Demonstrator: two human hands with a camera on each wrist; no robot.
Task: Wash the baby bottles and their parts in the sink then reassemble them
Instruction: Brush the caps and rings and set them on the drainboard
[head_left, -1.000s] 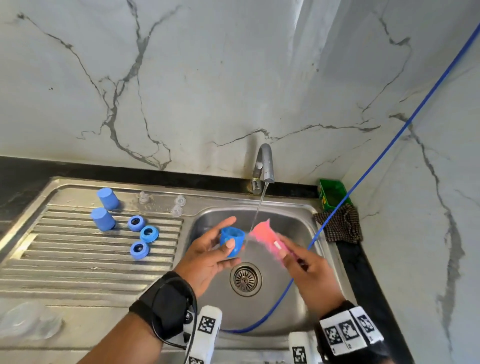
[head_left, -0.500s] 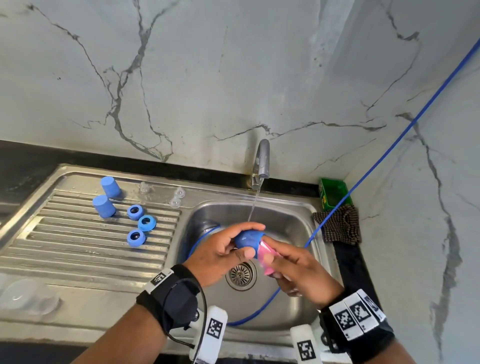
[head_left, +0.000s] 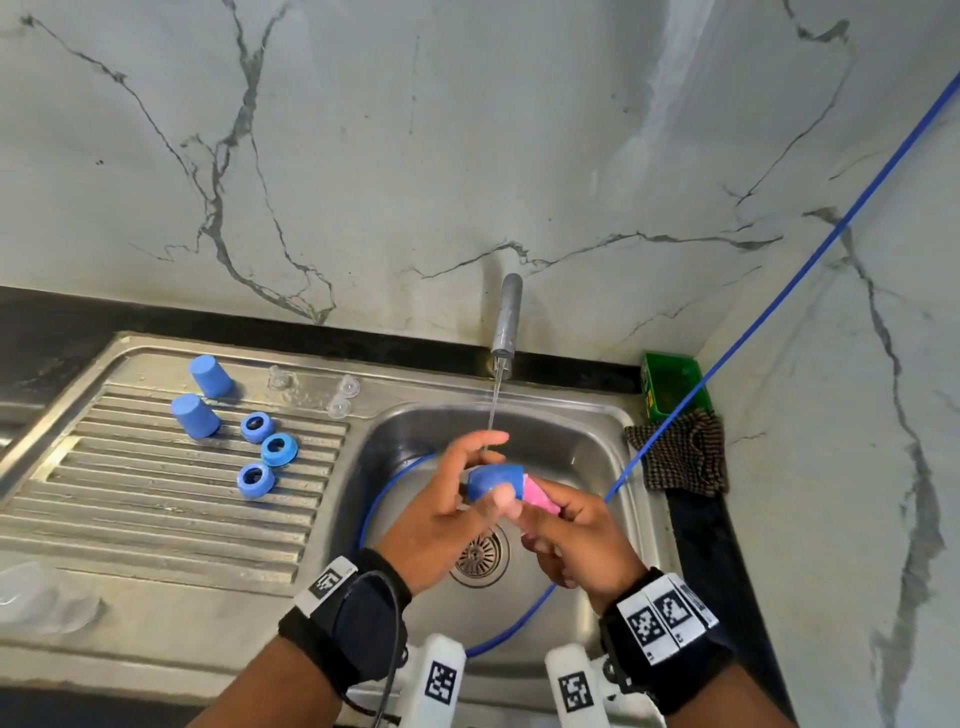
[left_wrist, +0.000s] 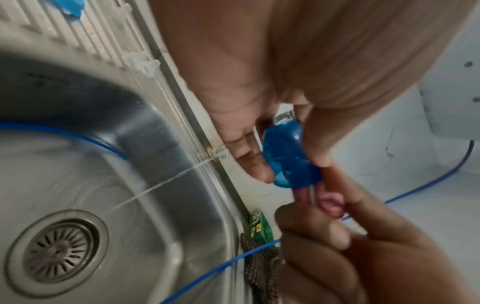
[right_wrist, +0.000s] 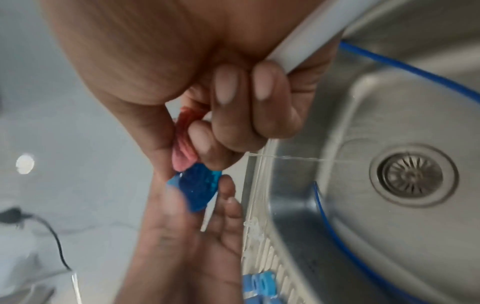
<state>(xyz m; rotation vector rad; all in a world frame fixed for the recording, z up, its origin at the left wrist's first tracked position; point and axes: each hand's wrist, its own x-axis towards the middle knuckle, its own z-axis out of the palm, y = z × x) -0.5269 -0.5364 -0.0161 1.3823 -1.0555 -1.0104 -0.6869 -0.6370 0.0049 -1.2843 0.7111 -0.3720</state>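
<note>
Over the steel sink (head_left: 613, 415), my left hand (head_left: 457, 499) pinches a blue bottle cap (head_left: 493, 480) (left_wrist: 288, 156) (right_wrist: 197, 185) between thumb and fingers, its open end turned to the right. My right hand (head_left: 576, 540) grips a pink sponge (head_left: 540, 496) (left_wrist: 327, 203) (right_wrist: 183, 148) and presses it into the cap's mouth. A thin stream runs from the tap (head_left: 506, 322) just behind the hands. On the drainboard (head_left: 156, 509) at the left lie two more blue caps (head_left: 195, 415), three blue collar rings (head_left: 278, 449) and clear teats (head_left: 340, 397).
A blue hose (head_left: 779, 291) runs from the upper right down into the basin and loops around the drain (head_left: 478, 558). A checked cloth (head_left: 680, 460) and a green box (head_left: 670, 382) sit at the sink's right rim. A clear bottle (head_left: 41, 597) lies at the front left.
The cap and sponge, apart under the stream a second ago, have come together. The cap has turned so its mouth faces right, and the sponge is pushed into it.
</note>
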